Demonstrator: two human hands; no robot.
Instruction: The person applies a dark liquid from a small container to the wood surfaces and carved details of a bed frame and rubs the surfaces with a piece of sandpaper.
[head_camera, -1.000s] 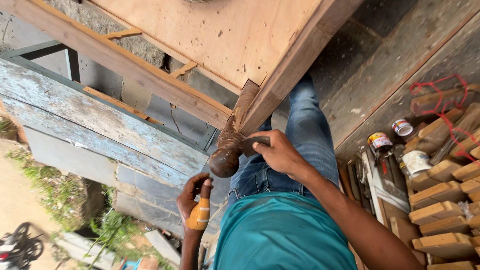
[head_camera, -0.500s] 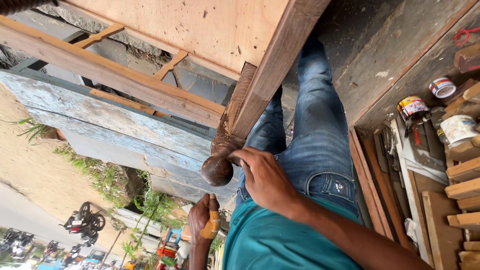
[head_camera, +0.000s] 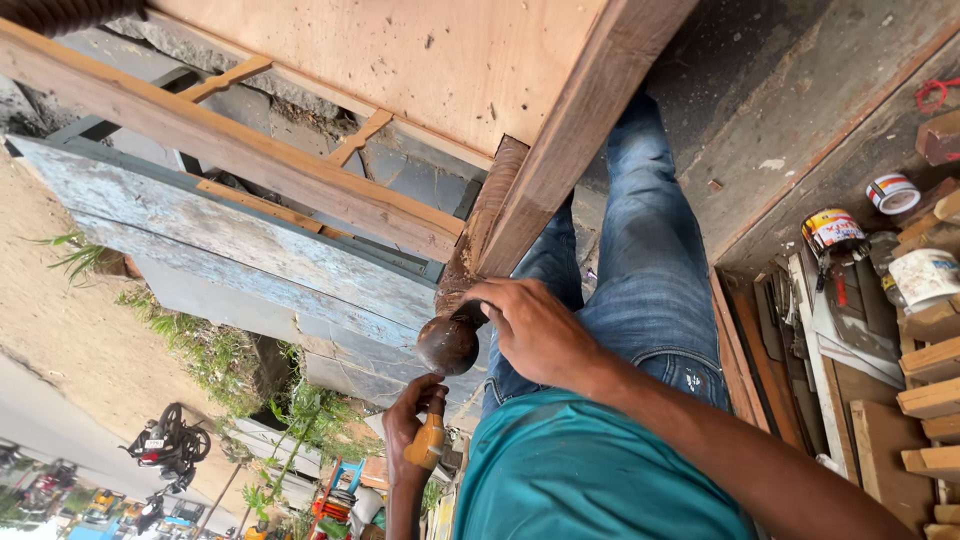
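Now the carved wooden leg (head_camera: 462, 300), ball foot toward the camera, lies seated against the corner of the wooden frame (head_camera: 570, 150), already in place there. Right hand (head_camera: 535, 325) is pressed on its side near the ball, fingers curled. Left hand (head_camera: 412, 432) is wrapped around an orange-handled tool (head_camera: 430, 440); its working end is hidden, so fastening looks unfinished. Paint tins (head_camera: 830, 230) and wood blocks (head_camera: 935, 395) sit well apart; the plywood panel (head_camera: 400, 60) crowds the joint.

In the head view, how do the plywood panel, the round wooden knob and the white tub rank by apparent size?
1. plywood panel, largest by far.
2. white tub and round wooden knob look alike; the tub lies farther off, so their order is unsure.
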